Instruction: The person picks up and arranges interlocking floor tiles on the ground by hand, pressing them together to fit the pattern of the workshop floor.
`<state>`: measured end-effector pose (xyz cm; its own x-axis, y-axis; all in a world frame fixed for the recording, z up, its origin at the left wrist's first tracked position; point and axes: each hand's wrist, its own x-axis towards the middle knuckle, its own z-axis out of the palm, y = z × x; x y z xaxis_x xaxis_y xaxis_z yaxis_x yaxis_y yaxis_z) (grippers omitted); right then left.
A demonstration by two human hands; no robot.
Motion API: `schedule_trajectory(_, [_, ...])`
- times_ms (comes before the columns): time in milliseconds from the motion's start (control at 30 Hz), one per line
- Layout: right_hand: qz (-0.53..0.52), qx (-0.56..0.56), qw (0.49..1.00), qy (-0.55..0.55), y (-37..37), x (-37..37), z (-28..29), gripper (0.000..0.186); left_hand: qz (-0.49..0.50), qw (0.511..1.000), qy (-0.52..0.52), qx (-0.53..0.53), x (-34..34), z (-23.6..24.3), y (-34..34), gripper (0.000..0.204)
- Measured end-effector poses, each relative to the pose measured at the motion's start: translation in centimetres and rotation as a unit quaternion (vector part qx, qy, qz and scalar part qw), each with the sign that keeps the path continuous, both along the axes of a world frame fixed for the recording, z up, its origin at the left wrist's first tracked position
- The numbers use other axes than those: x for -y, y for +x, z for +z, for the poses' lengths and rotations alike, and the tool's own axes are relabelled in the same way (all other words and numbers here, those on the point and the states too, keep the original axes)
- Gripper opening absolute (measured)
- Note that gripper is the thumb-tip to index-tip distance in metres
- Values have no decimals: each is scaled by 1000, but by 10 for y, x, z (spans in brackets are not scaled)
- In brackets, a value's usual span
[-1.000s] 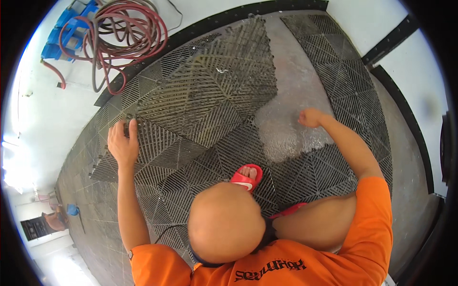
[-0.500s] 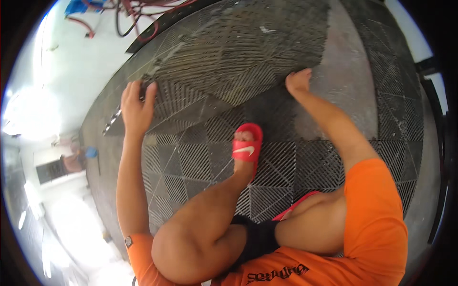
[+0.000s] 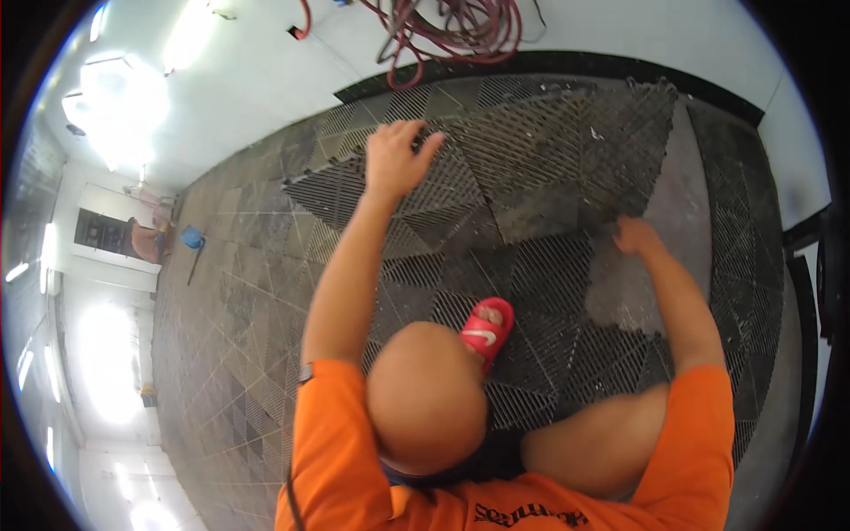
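Note:
A wide section of dark grey ribbed floor tiles [image 3: 531, 146], joined into one mat, lies in front of me over the tiled floor. Its long far edge, with small connector loops, slants up to the right. At that far edge is my left hand [image 3: 397, 164], its fingers and thumb apart; the fingertips reach the rim. My right hand [image 3: 637, 235] is closed at the section's near right corner, beside a bare concrete strip [image 3: 682, 168]. Its fingertips are partly hidden. My foot in a red slide sandal [image 3: 488, 327] rests on the tiles close to the near edge.
Coiled red hoses [image 3: 460, 31] hang by the white wall at the far side, above a black baseboard [image 3: 567, 64]. A blue dustpan-like object [image 3: 192, 237] with a handle lies far left. Black metal framework [image 3: 806, 234] stands at the right.
The tile section, tilted up at its left side before, now lies lower and flatter, farther from me. My left hand has loosened from its edge. My view has turned left.

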<state>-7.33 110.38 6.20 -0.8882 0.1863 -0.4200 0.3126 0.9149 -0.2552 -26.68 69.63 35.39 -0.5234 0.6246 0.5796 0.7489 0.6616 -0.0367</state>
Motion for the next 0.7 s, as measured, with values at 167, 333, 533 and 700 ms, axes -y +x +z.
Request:
schedule_trajectory(167, [58,-28,997,-45,71,-39,23,48,-5,991,117,-63,-17,-15,-18,35])
schedule_trajectory(333, [-46,86,992,80,128,-42,49,47,2,982,169,-80,-7,-30,-38,31])
schedule_trajectory(533, [-33,-371,901,222,52,39,173,48,-3,969,220,-112,12,-24,-46,29])
schedule_trajectory(700, [185,-632,733,171,-76,184,304,63,5,964,226,-138,34,-35,-15,33])
